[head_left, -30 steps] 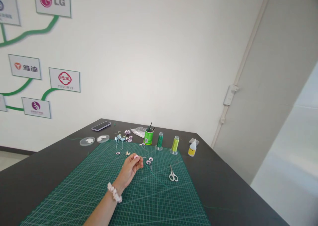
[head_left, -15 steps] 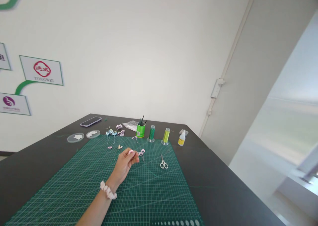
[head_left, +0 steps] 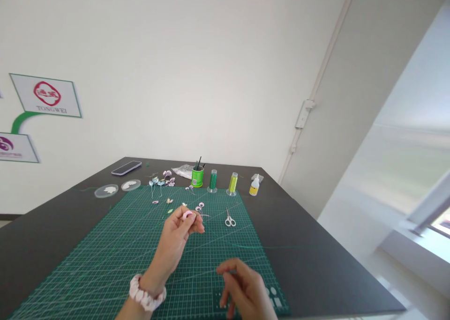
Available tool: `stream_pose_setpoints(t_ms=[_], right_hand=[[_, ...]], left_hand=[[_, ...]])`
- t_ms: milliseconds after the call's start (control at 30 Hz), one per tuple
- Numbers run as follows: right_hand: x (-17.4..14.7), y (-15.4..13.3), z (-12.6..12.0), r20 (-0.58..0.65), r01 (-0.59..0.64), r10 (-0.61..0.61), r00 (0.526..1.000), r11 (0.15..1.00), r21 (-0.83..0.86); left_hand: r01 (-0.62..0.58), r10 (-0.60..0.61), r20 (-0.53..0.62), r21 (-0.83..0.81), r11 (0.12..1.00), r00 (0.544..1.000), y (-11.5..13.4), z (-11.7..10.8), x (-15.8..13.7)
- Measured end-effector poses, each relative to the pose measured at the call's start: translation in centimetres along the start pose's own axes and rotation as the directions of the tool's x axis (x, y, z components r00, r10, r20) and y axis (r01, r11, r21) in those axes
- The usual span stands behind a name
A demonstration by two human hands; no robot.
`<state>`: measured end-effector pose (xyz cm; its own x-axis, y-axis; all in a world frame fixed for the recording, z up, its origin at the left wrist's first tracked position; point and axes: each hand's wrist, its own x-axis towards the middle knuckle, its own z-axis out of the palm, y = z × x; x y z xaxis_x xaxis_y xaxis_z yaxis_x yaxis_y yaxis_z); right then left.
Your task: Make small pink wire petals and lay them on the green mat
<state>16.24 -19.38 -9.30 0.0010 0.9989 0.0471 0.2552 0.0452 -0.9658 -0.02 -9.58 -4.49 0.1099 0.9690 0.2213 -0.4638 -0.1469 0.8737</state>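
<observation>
Your left hand (head_left: 176,233) pinches a small pink petal-like piece (head_left: 187,214) between thumb and fingertips, with the other fingers curled in behind, so the piece is held up over the green cutting mat (head_left: 140,259) at the far end of your reach. Your right hand (head_left: 248,285) hangs lower and closer to you, over the near right part of the mat, its fingers loosely bent with a gap between thumb and forefinger; you show nothing in it, though a fine thread there would be too thin to tell. The relation that matters is between that free hand and the pink piece: from your right hand, the piece lies forward and to the left, well apart, with bare mat between. The piece looks curved into a loop, and its long axis cannot be read. A thin pale strand (head_left: 205,215) shows just right of your left fingertips; whether it joins the piece is unclear. Beyond them lie pink petals on stems (head_left: 201,204), and the white-handled scissors (head_left: 230,219) rest to the right, blades pointing away from you.
</observation>
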Motion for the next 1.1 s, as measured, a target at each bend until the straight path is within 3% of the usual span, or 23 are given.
stream_pose_setpoints(t_ms=[67,167,300,467,633,867,1100], right_hand=[[1.9,-1.6,0.7,-0.075,0.067,-0.054,0.996,0.979,0.193],[3.9,-4.1,2.0,-0.149,0.153,-0.109,0.983,0.934,0.323],[4.6,-5.8,3.4,-0.177,0.243,-0.192,0.965,0.905,0.349],[4.1,-6.2,3.9,-0.198,0.344,-0.306,0.931,0.918,0.199],[3.9,-6.5,4.0,-0.215,0.277,-0.214,0.953,0.901,0.333],[3.6,-7.3,4.0,-0.277,0.284,-0.171,0.945,0.851,0.443],[3.4,-7.4,3.7,-0.348,0.384,-0.254,0.902,0.841,0.381]], left_hand=[[-0.015,0.015,-0.020,0.009,1.000,1.000,0.1,0.4,-0.5],[-0.041,0.045,-0.071,0.051,0.998,0.996,0.1,0.9,-1.2],[-0.065,0.073,-0.108,0.082,0.995,0.991,0.1,1.2,-2.0],[-0.104,0.117,-0.108,0.121,0.987,0.987,0.0,1.7,-3.2],[-0.094,0.111,-0.112,0.148,0.984,0.987,0.3,2.4,-4.2],[-0.170,0.210,-0.150,0.245,0.955,0.966,0.5,2.9,-4.7],[-0.157,0.184,-0.093,0.241,0.958,0.978,0.6,2.9,-5.0]])
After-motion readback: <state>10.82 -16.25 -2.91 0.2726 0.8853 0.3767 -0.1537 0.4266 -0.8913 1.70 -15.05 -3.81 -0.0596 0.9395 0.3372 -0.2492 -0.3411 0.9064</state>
